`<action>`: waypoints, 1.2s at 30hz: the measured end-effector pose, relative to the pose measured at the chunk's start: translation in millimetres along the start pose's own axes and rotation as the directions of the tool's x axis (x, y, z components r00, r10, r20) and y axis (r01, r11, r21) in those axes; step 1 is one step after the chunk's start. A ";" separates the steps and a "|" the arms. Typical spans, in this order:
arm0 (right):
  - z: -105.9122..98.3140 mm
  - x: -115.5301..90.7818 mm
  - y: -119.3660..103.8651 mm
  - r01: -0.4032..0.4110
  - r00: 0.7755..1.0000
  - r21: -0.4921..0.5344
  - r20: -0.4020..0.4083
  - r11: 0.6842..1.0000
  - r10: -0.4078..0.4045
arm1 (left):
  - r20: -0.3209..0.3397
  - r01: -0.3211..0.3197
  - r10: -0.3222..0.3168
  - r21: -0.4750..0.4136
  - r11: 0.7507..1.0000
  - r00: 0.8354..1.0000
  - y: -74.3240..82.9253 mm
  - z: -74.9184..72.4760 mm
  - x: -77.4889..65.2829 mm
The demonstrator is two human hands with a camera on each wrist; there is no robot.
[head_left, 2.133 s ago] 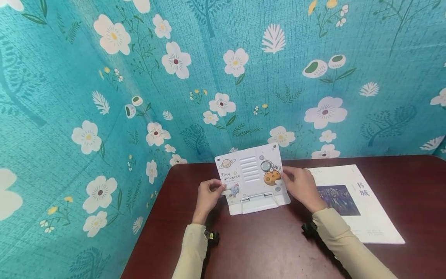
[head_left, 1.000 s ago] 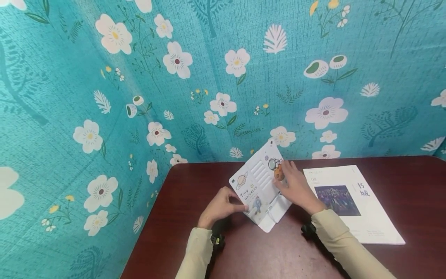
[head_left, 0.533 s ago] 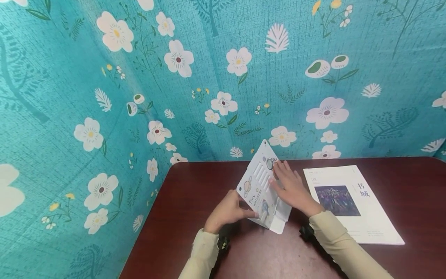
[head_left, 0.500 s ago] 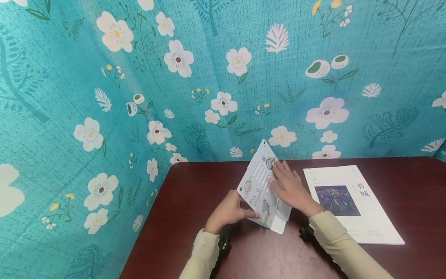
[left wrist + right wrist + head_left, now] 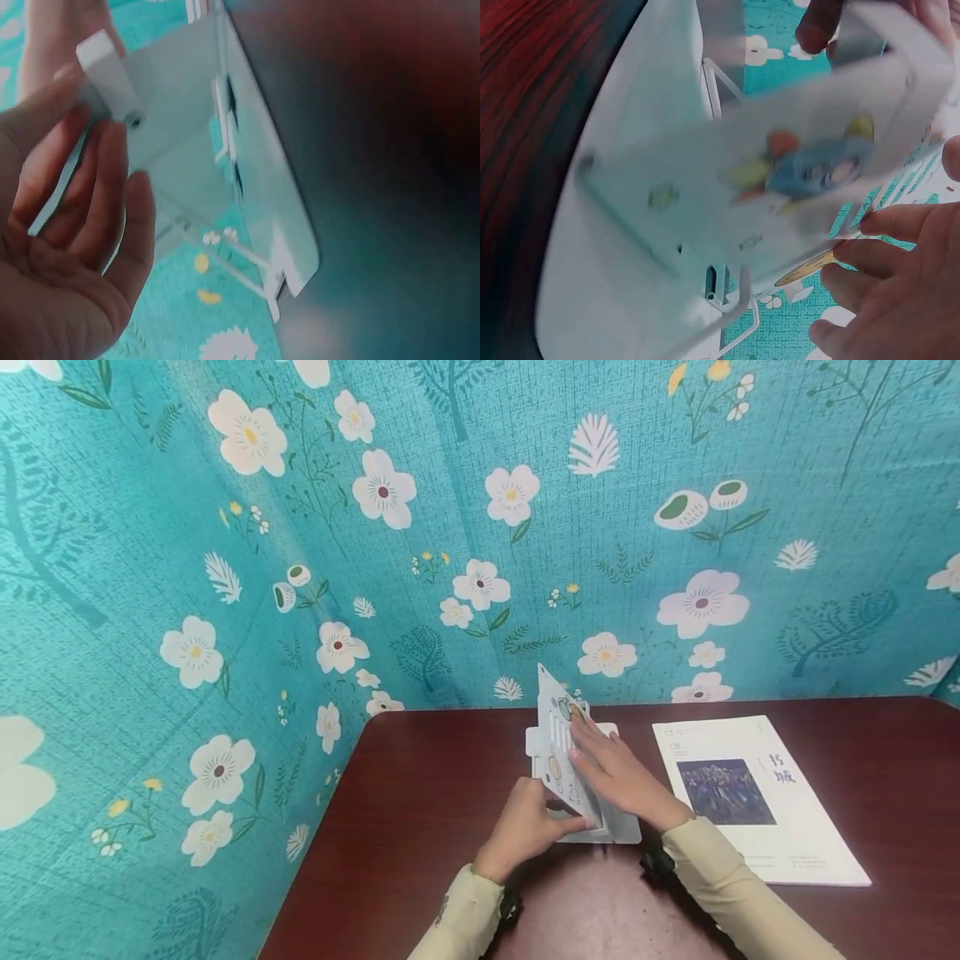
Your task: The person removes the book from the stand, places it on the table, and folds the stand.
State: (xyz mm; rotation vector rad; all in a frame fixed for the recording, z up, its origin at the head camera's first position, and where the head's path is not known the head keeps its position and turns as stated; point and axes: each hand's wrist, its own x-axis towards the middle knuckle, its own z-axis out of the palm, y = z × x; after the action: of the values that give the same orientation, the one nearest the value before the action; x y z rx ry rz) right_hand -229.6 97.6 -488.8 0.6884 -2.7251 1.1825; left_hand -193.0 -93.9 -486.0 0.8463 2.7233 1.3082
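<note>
"How do we hold our left hand point(image 5: 525, 827)?"
"Bent in a pinch, our thumb point(image 5: 572, 827) stretched to the right."
"And our right hand point(image 5: 618, 772)?"
"Slightly farther off, its fingers point(image 5: 596, 742) extended, pointing toward the far left."
"Our arms?"
"We reach in from the near side, our left forearm point(image 5: 465, 914) and right forearm point(image 5: 742, 889) slanting toward each other."
</note>
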 end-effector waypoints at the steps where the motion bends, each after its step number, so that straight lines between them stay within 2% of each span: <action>1: 0.0 -0.4 -0.2 0.001 1.000 0.005 0.003 1.000 -0.001 | -0.022 -0.004 0.004 0.007 1.000 1.000 1.0 3.3 0.2; 5: 0.5 -1.7 -1.0 -0.002 1.000 0.025 0.003 1.000 0.002 | -0.103 -0.011 0.015 0.045 0.999 0.995 5.2 15.1 -1.0; 7: 1.1 -2.6 -0.3 -0.005 1.000 0.032 0.001 0.999 0.005 | -0.118 -0.004 0.010 0.045 0.999 0.993 6.6 18.7 -2.2; 10: 1.0 -4.7 0.3 -0.008 1.000 0.039 -0.006 0.999 0.008 | -0.092 0.000 0.007 0.078 0.997 0.996 6.0 17.0 -2.1; 13: 0.3 -8.2 -0.3 0.006 1.000 0.036 -0.017 0.999 -0.005 | -0.022 0.013 -0.011 0.129 0.992 1.000 0.8 7.3 -0.1; 15: -0.6 -11.6 -1.8 0.008 1.000 0.031 -0.018 0.999 -0.007 | 0.000 0.037 -0.038 0.145 0.989 0.999 -4.6 -0.3 0.7; 18: -3.5 -18.3 -4.6 0.016 1.000 0.013 -0.010 1.000 -0.016 | -0.026 0.086 -0.083 0.147 0.985 0.996 -14.0 -6.4 3.3; 21: -7.1 -25.7 -8.7 0.038 0.999 -0.034 -0.004 0.999 -0.038 | -0.051 0.116 -0.110 0.155 0.981 0.993 -21.9 -6.0 6.8; 27: -13.1 -37.6 -15.5 0.050 0.999 -0.114 -0.002 0.992 -0.050 | -0.014 0.106 -0.106 0.238 0.965 0.994 -26.0 -1.3 20.1; 31: -15.4 -45.1 -22.0 0.081 0.995 -0.147 -0.039 0.986 -0.087 | 0.003 0.130 -0.136 0.271 0.954 0.991 -22.4 1.7 28.6; 34: -13.8 -47.5 -26.2 0.105 0.988 -0.180 -0.095 0.978 -0.124 | -0.065 0.161 -0.148 0.331 0.930 0.987 -18.0 2.2 34.3; 36: -11.3 -48.0 -27.4 0.105 0.982 -0.205 -0.137 0.973 -0.134 | -0.131 0.174 -0.134 0.371 0.912 0.982 -15.3 2.2 38.2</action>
State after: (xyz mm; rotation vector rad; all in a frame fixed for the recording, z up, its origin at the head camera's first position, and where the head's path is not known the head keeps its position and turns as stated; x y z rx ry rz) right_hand -175.8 106.9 -474.9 0.6965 -2.5893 0.8856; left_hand -232.3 -82.1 -490.1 0.5697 3.1084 0.8253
